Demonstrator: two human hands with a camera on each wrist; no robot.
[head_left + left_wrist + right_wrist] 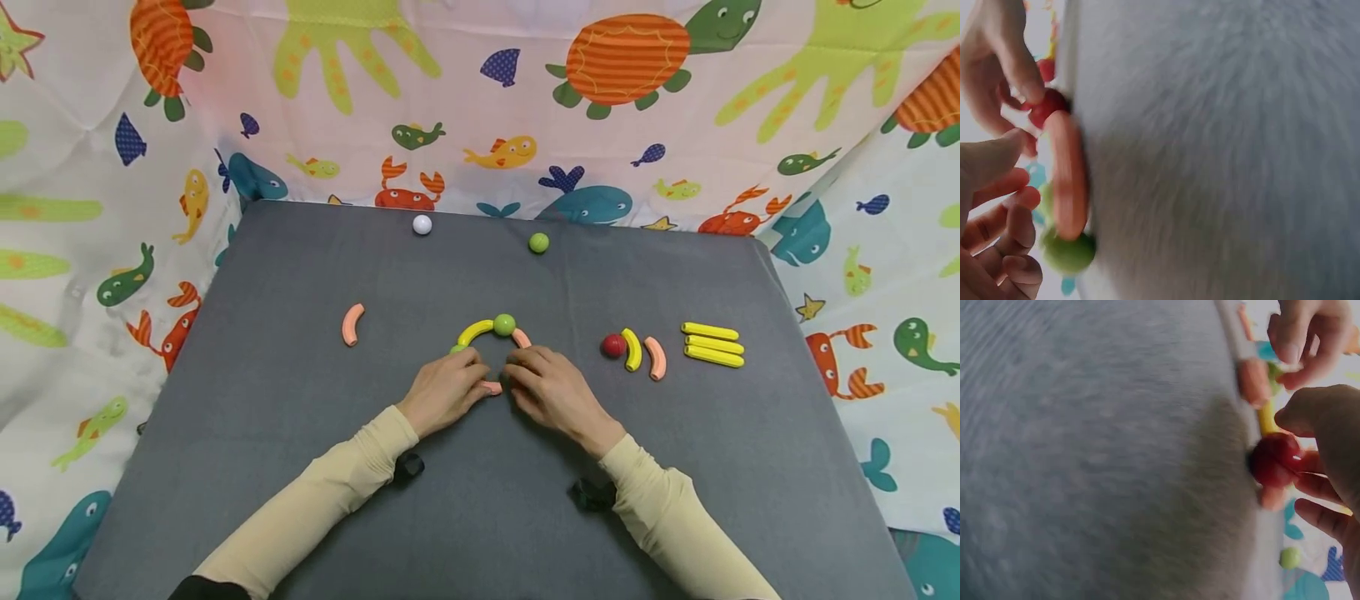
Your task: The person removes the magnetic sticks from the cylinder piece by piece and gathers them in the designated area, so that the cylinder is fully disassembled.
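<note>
A ring of small pieces lies at the middle of the table: a curved yellow piece [475, 332], a green ball [504, 324], a curved pink piece [521, 337] and others partly under the hands. My right hand [558, 396] holds a red ball [1272, 459] at the ring's near right, its fingertips against it. My left hand [447, 390] is over the ring's left side, fingers loosely bent beside another curved pink piece [1067, 175]. That piece lies between the red ball and another green ball [1069, 251]. Whether the left fingertips touch anything is unclear.
On the right lie a red ball [613, 346], a curved yellow piece [632, 350], a curved pink piece [655, 358] and yellow sticks [713, 344]. Left is a curved pink piece [352, 325]. A white ball [422, 224] and green ball [538, 242] are near the far edge.
</note>
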